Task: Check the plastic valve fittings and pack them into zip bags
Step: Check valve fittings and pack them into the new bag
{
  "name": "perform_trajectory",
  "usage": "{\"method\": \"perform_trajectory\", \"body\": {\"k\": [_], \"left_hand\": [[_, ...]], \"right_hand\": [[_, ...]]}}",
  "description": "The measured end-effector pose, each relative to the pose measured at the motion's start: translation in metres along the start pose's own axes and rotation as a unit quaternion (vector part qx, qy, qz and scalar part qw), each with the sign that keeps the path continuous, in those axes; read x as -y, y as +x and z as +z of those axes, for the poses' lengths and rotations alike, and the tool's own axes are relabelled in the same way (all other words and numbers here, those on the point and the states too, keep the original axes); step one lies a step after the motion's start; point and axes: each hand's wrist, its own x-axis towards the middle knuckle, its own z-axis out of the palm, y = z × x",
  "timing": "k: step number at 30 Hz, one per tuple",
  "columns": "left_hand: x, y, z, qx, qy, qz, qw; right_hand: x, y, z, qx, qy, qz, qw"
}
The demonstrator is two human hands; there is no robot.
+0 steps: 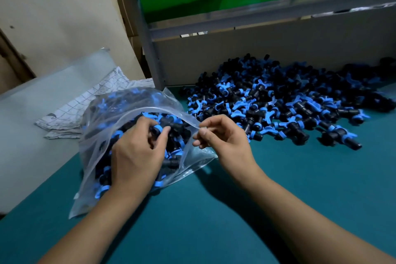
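head view: the zip bag [102,113] lies on the tabletop [214,221], already well filled with valve fittings. the left hand [137,152] reaches into its mouth, fingers curled on a fitting [159,129]; the right hand [222,137] pinches the bag's lip open. a large loose pile [278,103] is left to pack, and the bag is unsealed.

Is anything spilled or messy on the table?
Not really spilled. The loose valve fittings lie in a big heap on the green table, waiting to be packed. The plastic bag lies on its side, open, but the left hand reaches into it and the right hand pinches its edge.
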Motion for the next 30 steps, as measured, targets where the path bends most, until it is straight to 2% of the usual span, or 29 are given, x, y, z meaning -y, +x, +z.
{"method": "perform_trajectory", "body": {"k": [5, 7, 9, 11, 14, 18, 20, 21, 23, 25, 27, 29, 30], "left_hand": [[-0.008, 0.015, 0.017, 0.043, 0.136, -0.011, 0.99], [-0.011, 0.028, 0.019, 0.05, 0.172, -0.048, 0.983], [-0.012, 0.039, 0.021, 0.058, 0.183, -0.096, 0.977], [-0.012, 0.044, 0.024, 0.065, 0.204, -0.109, 0.971], [-0.017, 0.039, 0.028, 0.098, 0.23, -0.085, 0.965], [-0.023, 0.025, 0.017, 0.135, 0.186, -0.059, 0.971], [-0.024, 0.019, 0.007, 0.131, 0.147, -0.052, 0.979], [-0.025, 0.015, 0.003, 0.119, 0.134, -0.042, 0.983], [-0.028, 0.006, -0.005, 0.086, 0.148, -0.016, 0.985], [-0.032, -0.008, -0.008, 0.043, 0.181, -0.01, 0.982], [-0.046, -0.02, -0.007, -0.02, 0.161, 0.028, 0.986], [-0.065, -0.024, 0.002, -0.049, 0.081, 0.147, 0.985], [-0.076, -0.023, 0.011, -0.033, 0.037, 0.218, 0.975]], "right_hand": [[-0.003, -0.004, 0.004, 0.002, -0.011, -0.011, 1.0], [-0.002, -0.005, 0.004, 0.003, -0.015, -0.017, 1.0], [-0.001, -0.006, 0.004, 0.003, -0.015, -0.021, 1.0], [-0.001, -0.007, 0.003, 0.002, -0.018, -0.018, 1.0], [0.001, -0.008, 0.0, 0.015, -0.048, 0.007, 0.999], [0.021, -0.009, -0.034, 0.004, -0.136, 0.076, 0.988], [0.037, -0.012, -0.076, -0.042, -0.295, 0.029, 0.954], [0.046, -0.015, -0.099, -0.073, -0.4, -0.006, 0.914], [0.058, -0.024, -0.145, -0.101, -0.584, -0.042, 0.804], [0.063, -0.039, -0.179, -0.061, -0.675, 0.012, 0.735], [0.063, -0.055, -0.192, -0.012, -0.702, 0.08, 0.707], [0.061, -0.067, -0.193, 0.014, -0.709, 0.078, 0.701], [0.063, -0.071, -0.19, 0.019, -0.711, 0.057, 0.701]]}}
